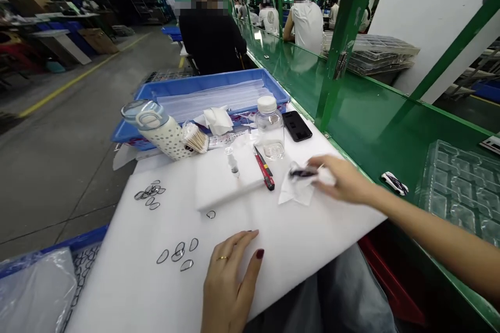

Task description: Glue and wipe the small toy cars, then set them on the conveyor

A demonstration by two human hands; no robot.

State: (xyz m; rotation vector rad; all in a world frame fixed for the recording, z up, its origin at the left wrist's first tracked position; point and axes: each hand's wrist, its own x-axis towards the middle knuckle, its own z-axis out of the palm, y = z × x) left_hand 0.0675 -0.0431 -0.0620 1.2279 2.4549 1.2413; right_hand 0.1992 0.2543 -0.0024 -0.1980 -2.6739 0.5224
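My left hand (232,276) rests on the white foam sheet (273,260), fingers stretched out and holding nothing. To the right, my right hand (344,179) is closed with its fingertips on a small dark piece (302,172), smeared by motion, over a crumpled white tissue (297,193). Its exact kind cannot be made out. Left of my left hand lie several thin dark D-shaped rings (178,252), with another loose ring (211,214) near the foam block (230,190). A larger cluster of rings (150,192) sits farther back.
A red utility knife (264,169), clear bottle (270,132), small dropper bottle (232,163), phone (297,126), cotton swabs (196,139) and dotted cup (162,132) stand around the block. Behind is a blue crate (273,80). A toy car (394,183) and clear tray (461,182) lie on the green bench.
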